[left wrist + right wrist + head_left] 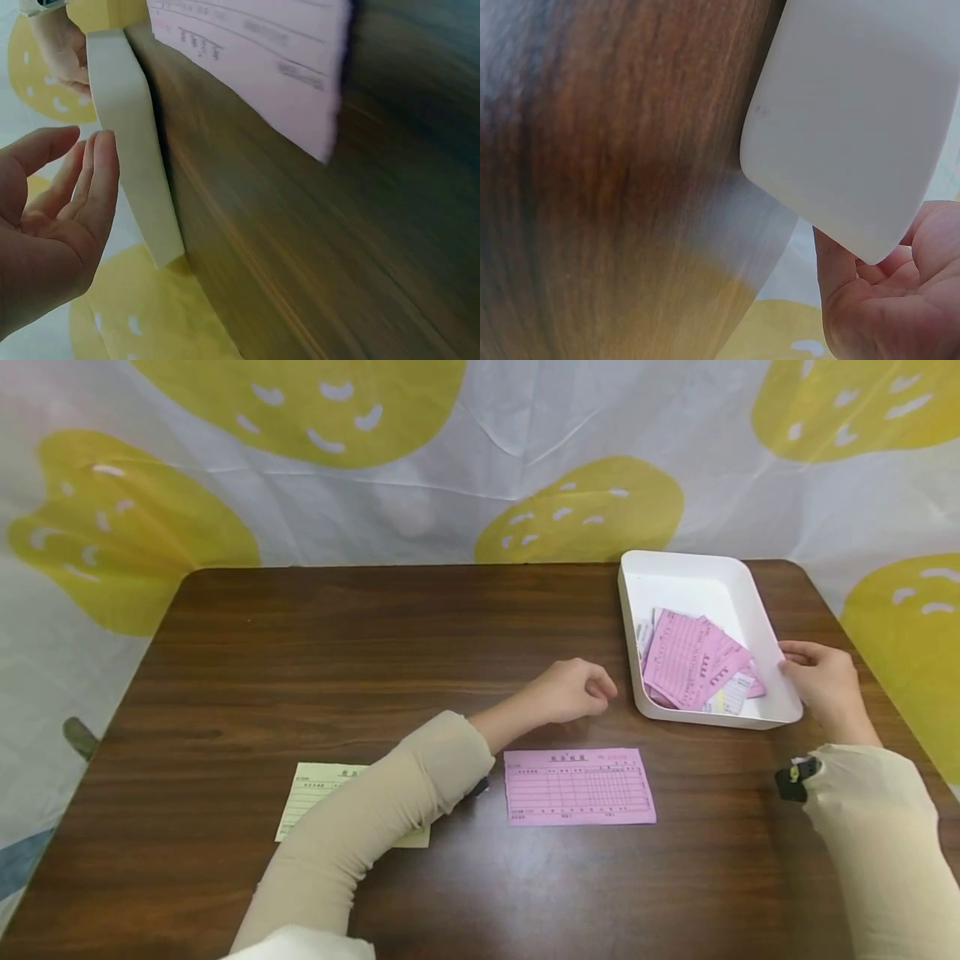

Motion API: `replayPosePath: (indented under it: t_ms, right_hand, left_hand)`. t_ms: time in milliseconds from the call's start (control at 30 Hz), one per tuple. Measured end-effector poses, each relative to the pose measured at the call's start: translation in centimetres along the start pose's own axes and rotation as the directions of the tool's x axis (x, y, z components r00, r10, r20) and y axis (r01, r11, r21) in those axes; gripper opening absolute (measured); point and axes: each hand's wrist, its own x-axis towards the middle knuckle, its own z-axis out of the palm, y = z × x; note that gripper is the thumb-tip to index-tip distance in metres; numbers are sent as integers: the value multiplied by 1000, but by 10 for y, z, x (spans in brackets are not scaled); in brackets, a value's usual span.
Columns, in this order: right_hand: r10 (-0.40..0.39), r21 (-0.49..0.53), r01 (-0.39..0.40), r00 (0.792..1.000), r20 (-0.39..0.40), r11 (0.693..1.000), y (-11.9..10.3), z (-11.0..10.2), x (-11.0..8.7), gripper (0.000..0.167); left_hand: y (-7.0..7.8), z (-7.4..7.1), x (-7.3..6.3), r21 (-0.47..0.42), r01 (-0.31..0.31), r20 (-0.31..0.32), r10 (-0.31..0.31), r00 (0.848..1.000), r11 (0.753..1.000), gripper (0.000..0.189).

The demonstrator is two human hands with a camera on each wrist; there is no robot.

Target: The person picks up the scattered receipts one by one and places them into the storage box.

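Note:
My left hand [573, 691] hovers beside the near left corner of a white tray [767, 635], fingers loosely bent, with nothing between thumb and fingertips. In the left wrist view, those fingertips are close to the tray's outer wall [135, 142]. At the tray's right side my right hand [823, 687] grips the rim with thumb and fingers; part of the hand is behind the wall in the right wrist view. Pink printed slips [678, 652] lie in an overlapping pile in the tray's near half, with some white papers among them.
One pink form [581, 787] lies flat on the brown wooden table [390, 643], in front of the tray. Left of it is a pale green form [311, 793], partly covered by the left sleeve. A white curtain with yellow shapes [581, 506] hangs behind the table.

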Motion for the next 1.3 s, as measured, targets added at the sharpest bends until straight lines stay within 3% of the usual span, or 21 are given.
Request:
replayPosePath:
  t_ms: [167,433,700,900,1300]
  right_hand:
    - [3,10,-3,1000,-1,1000,0,1,0,46]
    - [-18,25,18,1000,-10,1000,4,1,1,46]
    - [-13,14,14,1000,-18,1000,3,1,2,45]
    - [4,7,-4,1000,-19,1000,3,1,2,46]
    - [7,6,-6,1000,-11,1000,1,0,1,46]
  left_hand:
    - [-15,-7,-17,-20,-15,45,16,999,1000,27]
    - [-36,-11,-41,-56,86,96,-80,992,995,26]
    - [-46,-10,-60,103,67,110,-78,991,992,26]
    - [-49,-7,-66,159,90,135,-112,985,983,30]
    - [-52,1,-64,306,45,166,-100,981,951,35]
